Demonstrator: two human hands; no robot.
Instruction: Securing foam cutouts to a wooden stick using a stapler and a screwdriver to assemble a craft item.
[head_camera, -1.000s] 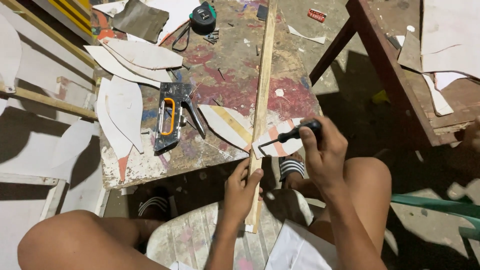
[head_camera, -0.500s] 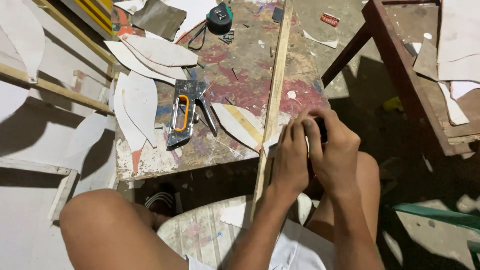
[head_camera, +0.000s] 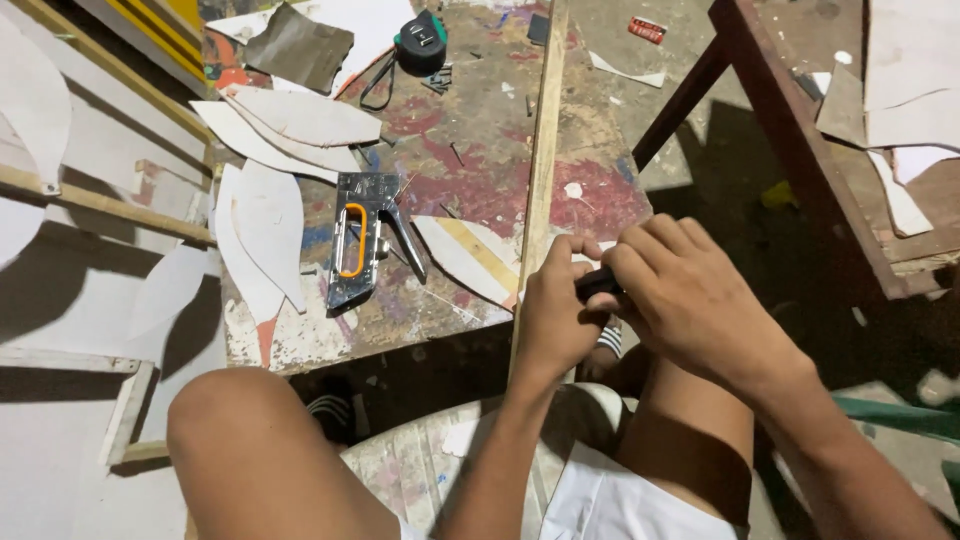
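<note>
**Both hands bunched on one small tool at the table's edge**

Since a second ago my left hand has come up off the wooden strip and closed in beside my right hand, so the two now press together around the small black-handled tool. Only a short dark stub of it shows between my fingers — I judge both hands are clamped on it, the right wrapped over the top, the left gripping from the near side. Its working end is hidden, so I cannot say which way it points.

It sits just off the near edge of the paint-stained table, right beside the strip, which runs from the far end of the table toward my lap and overhangs the edge.

What worries me:
- With my fingers packed this tightly around a hidden tip, a slip could drive it into my left palm or down at my bare thigh just below.
- Nothing holds the strip now — a nudge from my wrist could swing it or tip it off the table.
- Close by lie the staple gun and the pale cut-out shapes; a sliding strip could sweep them.
</note>
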